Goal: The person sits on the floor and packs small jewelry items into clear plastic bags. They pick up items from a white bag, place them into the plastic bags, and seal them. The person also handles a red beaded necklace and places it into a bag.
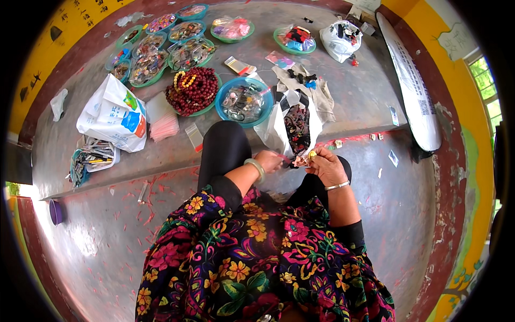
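As the left hand (267,160) pinches a reddish strip (284,159), the right hand (328,167), grip narrow, holds a yellow piece (312,154) beside a white bag (278,129), apparently placed within easy reach.

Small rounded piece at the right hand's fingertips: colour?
The small rounded piece at the right hand is bright yellow; shows best in the head view.
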### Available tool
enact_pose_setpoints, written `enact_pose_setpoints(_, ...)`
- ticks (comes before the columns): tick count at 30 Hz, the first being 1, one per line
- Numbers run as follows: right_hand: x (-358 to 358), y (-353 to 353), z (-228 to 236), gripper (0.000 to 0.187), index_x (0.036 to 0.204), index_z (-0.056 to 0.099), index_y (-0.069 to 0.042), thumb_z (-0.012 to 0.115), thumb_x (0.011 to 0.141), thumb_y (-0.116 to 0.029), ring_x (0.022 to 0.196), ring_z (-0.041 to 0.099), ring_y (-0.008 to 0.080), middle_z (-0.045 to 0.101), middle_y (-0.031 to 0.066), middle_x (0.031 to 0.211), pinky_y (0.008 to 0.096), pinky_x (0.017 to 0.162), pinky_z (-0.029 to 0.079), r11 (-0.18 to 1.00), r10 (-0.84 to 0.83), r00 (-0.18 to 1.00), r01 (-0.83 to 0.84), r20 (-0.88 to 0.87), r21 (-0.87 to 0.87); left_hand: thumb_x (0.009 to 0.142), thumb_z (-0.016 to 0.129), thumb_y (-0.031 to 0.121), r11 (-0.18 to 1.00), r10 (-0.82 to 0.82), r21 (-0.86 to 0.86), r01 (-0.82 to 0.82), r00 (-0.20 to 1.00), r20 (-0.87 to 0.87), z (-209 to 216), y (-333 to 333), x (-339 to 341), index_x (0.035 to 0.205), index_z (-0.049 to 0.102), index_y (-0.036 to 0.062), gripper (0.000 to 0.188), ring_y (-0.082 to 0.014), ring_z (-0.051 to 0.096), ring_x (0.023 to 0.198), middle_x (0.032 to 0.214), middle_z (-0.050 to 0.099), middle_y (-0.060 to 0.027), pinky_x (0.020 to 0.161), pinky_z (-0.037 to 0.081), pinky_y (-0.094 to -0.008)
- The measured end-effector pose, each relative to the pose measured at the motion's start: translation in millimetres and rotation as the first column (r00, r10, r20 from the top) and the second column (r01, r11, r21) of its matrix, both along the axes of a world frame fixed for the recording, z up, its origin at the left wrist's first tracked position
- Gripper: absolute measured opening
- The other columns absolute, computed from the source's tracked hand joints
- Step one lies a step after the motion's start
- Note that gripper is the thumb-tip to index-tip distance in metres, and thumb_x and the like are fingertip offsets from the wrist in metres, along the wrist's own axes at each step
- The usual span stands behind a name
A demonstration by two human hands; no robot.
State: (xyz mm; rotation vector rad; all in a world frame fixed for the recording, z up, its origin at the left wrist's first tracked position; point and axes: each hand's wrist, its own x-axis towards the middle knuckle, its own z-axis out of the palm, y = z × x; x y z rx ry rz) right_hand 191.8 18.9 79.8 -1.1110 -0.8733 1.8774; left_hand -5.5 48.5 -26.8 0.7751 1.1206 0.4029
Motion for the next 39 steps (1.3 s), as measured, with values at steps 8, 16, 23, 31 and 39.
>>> enact_pose_setpoints(8,-27,-1,-25,0.01,0.091,0.052,-0.003,0.047,0.083,-0.007,0.076,0.059,0.0141,0.058,0.0058,0.085,0.0263,0.066,0.05,0.996,-0.028,0.997,0.022,0.077,0.086,0.076,0.056,0.02,0.999,-0.02,0.032,0.021,0.999,-0.041,16,-3,2,0.085,0.06,0.0001,0.023,-0.0064,0.051,0.059,0.071,0.056,-0.0021,0.052,0.041,-0.0183)
enact_pose_setpoints(16,-20,3,-57,0.013,0.091,0.053,0.002,0.048,0.079,0.001,0.072,0.058,0.0121,0.058,0.0057,0.083,0.0224,0.062,0.05,0.993,-0.052,0.95,0.016,0.306,0.119,0.079,0.057,0.027,0.996,-0.062,0.055,0.066,0.995,-0.078,5,-3,2,0.09,0.061,0.0039,0.026,-0.0071,0.053,0.062,0.073,0.057,-0.003,0.055,0.044,-0.0188)
enact_pose_setpoints(23,-19,3,-73,0.012,0.088,0.055,0.003,0.053,0.077,-0.001,0.065,0.055,0.0076,0.059,0.0037,0.075,0.0196,0.057,0.046,0.974,-0.06,0.906,-0.038,0.418,0.222,0.082,0.052,0.024,0.962,-0.139,0.227,0.149,0.989,-0.059,-12,-3,5,0.096,0.058,0.0016,0.027,-0.0094,0.054,0.064,0.075,0.057,-0.0054,0.058,0.046,-0.0216)
enact_pose_setpoints(31,-30,-5,-55,0.01,0.08,0.062,-0.003,0.058,0.071,-0.005,0.06,0.058,0.0149,0.061,0.0079,0.07,0.0253,0.054,0.044,0.836,-0.272,0.709,-0.161,0.651,0.525,0.083,0.05,0.027,0.965,-0.15,0.212,0.152,0.988,-0.022,1,-5,4,0.098,0.057,0.0012,0.03,-0.0107,0.055,0.068,0.078,0.058,-0.0062,0.06,0.049,-0.0239)
enact_pose_setpoints(39,-38,-7,-42,0.008,0.073,0.061,-0.006,0.055,0.068,-0.009,0.065,0.055,0.031,0.056,0.0129,0.07,0.0365,0.057,0.045,0.718,-0.424,0.424,-0.383,0.801,0.582,0.086,0.046,0.02,0.923,-0.182,0.347,0.163,0.983,0.022,-8,-6,6,0.097,0.056,0.0009,0.024,-0.0105,0.055,0.072,0.081,0.057,-0.0052,0.064,0.05,-0.0244)
